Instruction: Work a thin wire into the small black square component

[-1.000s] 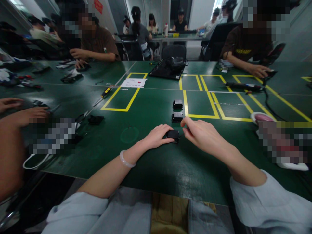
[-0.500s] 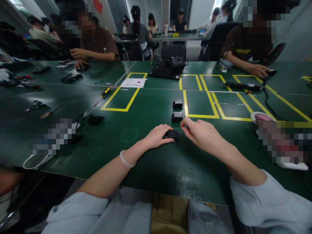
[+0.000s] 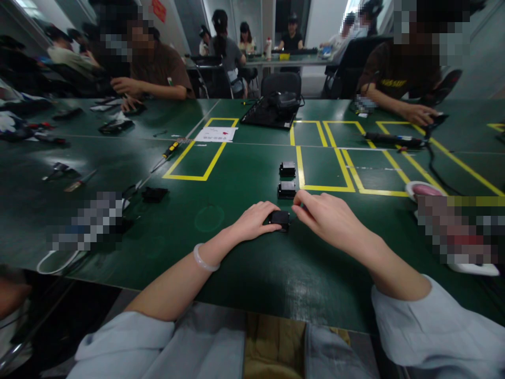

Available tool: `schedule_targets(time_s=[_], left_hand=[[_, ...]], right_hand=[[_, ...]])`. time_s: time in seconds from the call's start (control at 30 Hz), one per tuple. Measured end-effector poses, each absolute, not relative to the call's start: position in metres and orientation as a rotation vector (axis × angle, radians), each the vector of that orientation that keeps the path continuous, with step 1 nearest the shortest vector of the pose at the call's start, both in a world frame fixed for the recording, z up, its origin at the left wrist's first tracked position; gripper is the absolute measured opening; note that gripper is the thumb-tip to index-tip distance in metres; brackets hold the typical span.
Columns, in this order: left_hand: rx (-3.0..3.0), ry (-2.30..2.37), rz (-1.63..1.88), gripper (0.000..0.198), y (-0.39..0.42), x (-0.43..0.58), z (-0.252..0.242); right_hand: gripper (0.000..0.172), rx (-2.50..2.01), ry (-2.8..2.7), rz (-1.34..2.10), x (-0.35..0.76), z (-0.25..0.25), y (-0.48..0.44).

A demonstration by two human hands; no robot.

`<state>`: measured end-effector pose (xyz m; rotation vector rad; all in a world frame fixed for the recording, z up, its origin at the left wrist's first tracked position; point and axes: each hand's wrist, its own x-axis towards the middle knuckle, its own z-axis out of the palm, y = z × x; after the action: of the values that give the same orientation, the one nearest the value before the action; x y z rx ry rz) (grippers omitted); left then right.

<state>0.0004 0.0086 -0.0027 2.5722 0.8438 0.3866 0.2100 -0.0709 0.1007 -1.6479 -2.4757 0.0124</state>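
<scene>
My left hand (image 3: 260,220) is closed around the left side of a small black box-shaped part (image 3: 281,218) on the green table, thumb in front and fingers behind. Just to the right, my right hand (image 3: 321,213) has its thumb and index finger pinched together close to that part's right edge. Whatever sits in the pinch is too small to make out. Beyond the hands stand two similar black parts, the nearer (image 3: 286,189) almost level with my right fingertips and the farther (image 3: 288,168) behind it.
Yellow tape rectangles (image 3: 326,188) mark the green table (image 3: 244,273). A screwdriver (image 3: 171,150) and a black piece (image 3: 154,194) lie left. A black panel (image 3: 252,117) is at the back, a white-rimmed dish (image 3: 410,187) at right. Two people sit opposite.
My right hand has shifted very slightly around the right edge of the black part. My left hand and the held part look the same.
</scene>
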Motion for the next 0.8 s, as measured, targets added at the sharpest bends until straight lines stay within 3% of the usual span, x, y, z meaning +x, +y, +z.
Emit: schedule_targets(time_s=[0.6, 0.8], left_hand=[[2.582, 0.846, 0.370, 0.039, 0.0083, 0.0007, -0.0015], [2.566, 0.852, 0.378, 0.040, 0.0087, 0.0004, -0.0034]], right_hand=[[0.021, -1.675, -2.459, 0.032, 0.2099, 0.1001, -0.0701], [0.032, -1.781, -2.481, 0.020, 0.2058, 0.1043, -0.0697]])
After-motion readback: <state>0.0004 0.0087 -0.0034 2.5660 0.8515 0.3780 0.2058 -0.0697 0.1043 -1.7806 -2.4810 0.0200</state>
